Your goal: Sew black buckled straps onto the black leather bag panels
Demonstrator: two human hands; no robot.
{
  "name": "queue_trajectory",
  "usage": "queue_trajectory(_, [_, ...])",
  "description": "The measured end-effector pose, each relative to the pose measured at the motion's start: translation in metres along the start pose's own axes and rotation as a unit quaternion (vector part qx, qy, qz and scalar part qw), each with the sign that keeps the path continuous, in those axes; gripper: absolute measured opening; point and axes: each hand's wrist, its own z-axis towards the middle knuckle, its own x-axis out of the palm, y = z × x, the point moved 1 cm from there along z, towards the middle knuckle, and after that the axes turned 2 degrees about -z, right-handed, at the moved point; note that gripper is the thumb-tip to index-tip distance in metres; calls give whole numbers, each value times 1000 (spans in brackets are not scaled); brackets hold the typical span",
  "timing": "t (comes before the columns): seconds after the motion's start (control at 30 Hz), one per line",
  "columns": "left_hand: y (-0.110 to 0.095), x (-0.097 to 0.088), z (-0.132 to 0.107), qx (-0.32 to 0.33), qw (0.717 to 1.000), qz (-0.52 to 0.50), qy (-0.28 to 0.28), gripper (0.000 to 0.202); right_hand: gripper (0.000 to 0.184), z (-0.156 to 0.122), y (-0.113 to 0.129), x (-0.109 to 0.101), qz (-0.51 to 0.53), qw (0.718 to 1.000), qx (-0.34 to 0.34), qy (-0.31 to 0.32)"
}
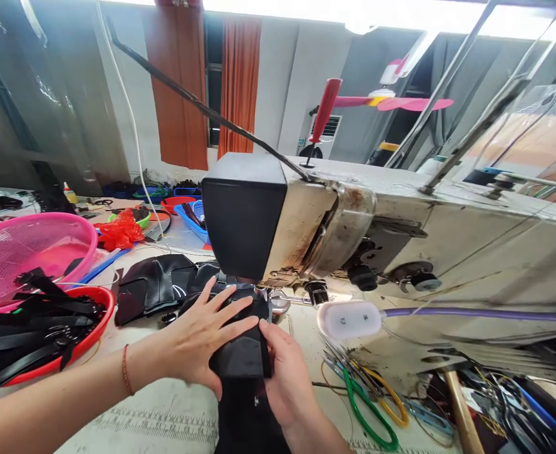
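Note:
A black leather-like piece (240, 354) lies under the needle area of a sewing machine (391, 221). My left hand (195, 337) rests flat on it with the fingers spread, their tips close to the presser foot. On the piece's right edge, my right hand (288, 377) pinches with the thumb on top; its other fingers are mostly hidden below. More black leather-like work (157, 287), joined or bunched, spreads on the table behind my left hand. The needle itself is too small to make out.
A red basin (110, 315) of black straps and a pink basket (76, 233) stand at left. Right of my hands lie green-handled scissors (370, 413), yellow-handled scissors (391, 397) and a lit white lamp (348, 320). A red-handled screwdriver (325, 112) stands on the machine.

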Motion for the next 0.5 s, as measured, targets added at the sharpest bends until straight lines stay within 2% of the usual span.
queue_trajectory(0.13, [8,-1,0,17,1000,6,-11,124,34,0,-7,-3,13,1000,13,-4])
queue_trajectory(0.27, [11,2,0,20,1000,15,-17,121,30,3,-8,-4,28,999,29,-10])
queue_trajectory(0.5, [16,-2,6,0,999,38,24,120,38,10,1,1,32,999,26,-33])
